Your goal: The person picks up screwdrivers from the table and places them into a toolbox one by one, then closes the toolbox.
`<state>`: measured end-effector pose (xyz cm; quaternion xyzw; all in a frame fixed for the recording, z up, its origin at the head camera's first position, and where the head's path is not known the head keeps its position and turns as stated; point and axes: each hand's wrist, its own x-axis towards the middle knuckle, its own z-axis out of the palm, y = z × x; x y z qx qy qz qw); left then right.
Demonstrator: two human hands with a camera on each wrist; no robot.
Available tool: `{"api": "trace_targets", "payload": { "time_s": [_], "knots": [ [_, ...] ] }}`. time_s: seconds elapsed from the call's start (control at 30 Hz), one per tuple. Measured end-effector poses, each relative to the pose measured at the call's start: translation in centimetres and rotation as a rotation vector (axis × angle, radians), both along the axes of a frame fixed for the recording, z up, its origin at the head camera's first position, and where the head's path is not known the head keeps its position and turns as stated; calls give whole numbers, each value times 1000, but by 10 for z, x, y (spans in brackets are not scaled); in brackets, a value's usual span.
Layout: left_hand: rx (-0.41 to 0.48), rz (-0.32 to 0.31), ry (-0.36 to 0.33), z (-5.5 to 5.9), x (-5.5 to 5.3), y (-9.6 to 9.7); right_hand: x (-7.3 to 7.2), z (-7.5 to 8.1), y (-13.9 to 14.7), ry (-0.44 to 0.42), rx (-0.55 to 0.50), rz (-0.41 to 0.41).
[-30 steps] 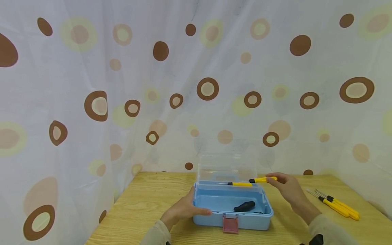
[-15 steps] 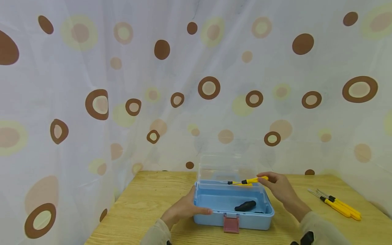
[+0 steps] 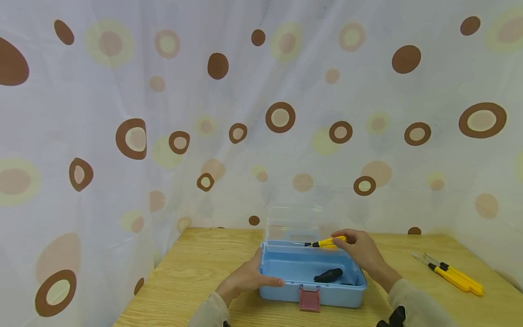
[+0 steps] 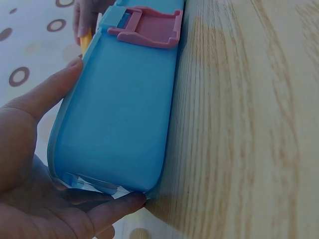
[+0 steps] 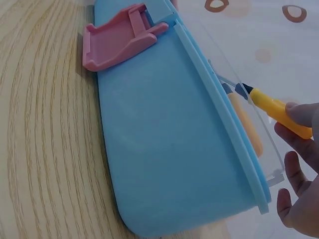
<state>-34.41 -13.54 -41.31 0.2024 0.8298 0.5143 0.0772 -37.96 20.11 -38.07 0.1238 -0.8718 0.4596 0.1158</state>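
Note:
A light-blue toolbox (image 3: 312,295) with a pink latch (image 3: 309,299) stands on the table, its clear lid (image 3: 302,222) raised at the back. My left hand (image 3: 251,274) grips the box's left end, thumb on the front rim and fingers round the side. Over the back right of the box, my right hand (image 3: 361,250) pinches a yellow-handled tool (image 5: 274,110) with a black collar and thin metal shaft, tilted down to the left. A second yellow-handled tool (image 5: 245,120) lies close below it at the box's back. Inside the box rests a black, handle-like object (image 3: 328,275).
Several yellow-handled tools (image 3: 457,278) with metal shafts lie together on the wooden table (image 3: 204,259), to the right of the box. A patterned curtain (image 3: 229,91) hangs behind the table and along its sides.
My right hand has moved left and slightly down with its tool, bringing it over the tool at the box's back. The left hand keeps its grip on the box.

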Motion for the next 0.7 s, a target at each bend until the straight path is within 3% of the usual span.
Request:
{"api": "trace_targets", "payload": {
  "time_s": [0.7],
  "knots": [
    [1, 10, -21, 2, 3, 0, 3, 1, 3, 59, 80, 22]
  ]
}}
